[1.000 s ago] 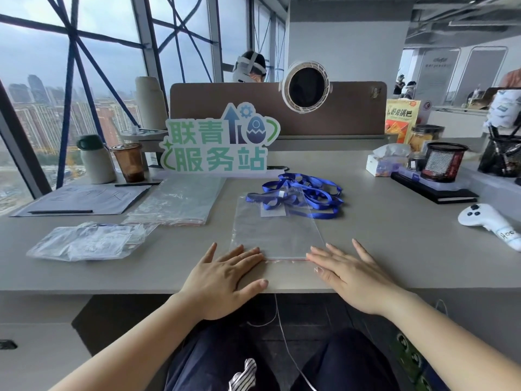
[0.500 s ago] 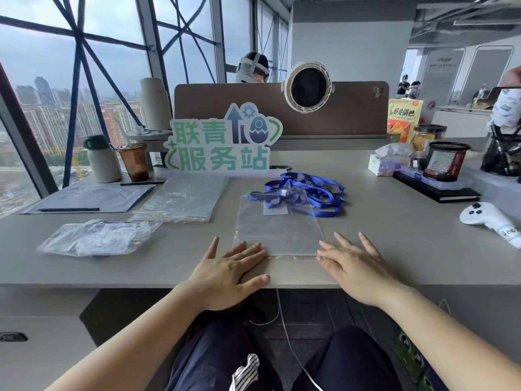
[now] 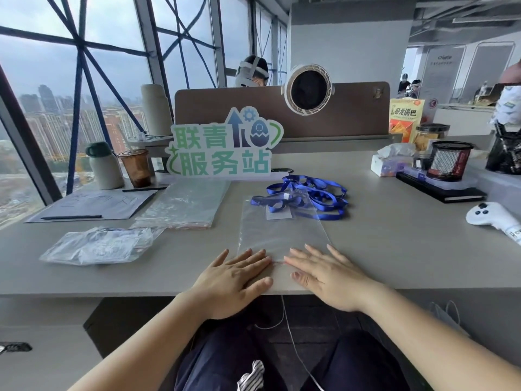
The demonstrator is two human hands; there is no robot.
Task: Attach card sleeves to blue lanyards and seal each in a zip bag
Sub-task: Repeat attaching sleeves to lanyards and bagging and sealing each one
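Observation:
A clear zip bag (image 3: 282,232) lies flat on the grey desk (image 3: 394,249) in front of me, its red zip edge nearest me. A card sleeve (image 3: 277,214) and part of a blue lanyard show near its far end. More blue lanyards (image 3: 315,193) lie tangled just behind it. My left hand (image 3: 234,280) and my right hand (image 3: 327,275) rest flat, fingers spread, with their fingertips on the bag's near edge, almost touching each other at the middle. Neither hand holds anything.
A stack of empty zip bags (image 3: 183,204) lies left of centre, and crumpled plastic bags (image 3: 95,244) nearer left. Papers with pens (image 3: 90,204), a flask and a cup stand far left. A green sign (image 3: 222,150) stands behind. A white controller (image 3: 496,218), mesh cup and tissue box sit right.
Both hands have slid inward along the bag's near edge, the right hand most, so the fingertips now nearly meet at the middle. The view has shifted slightly.

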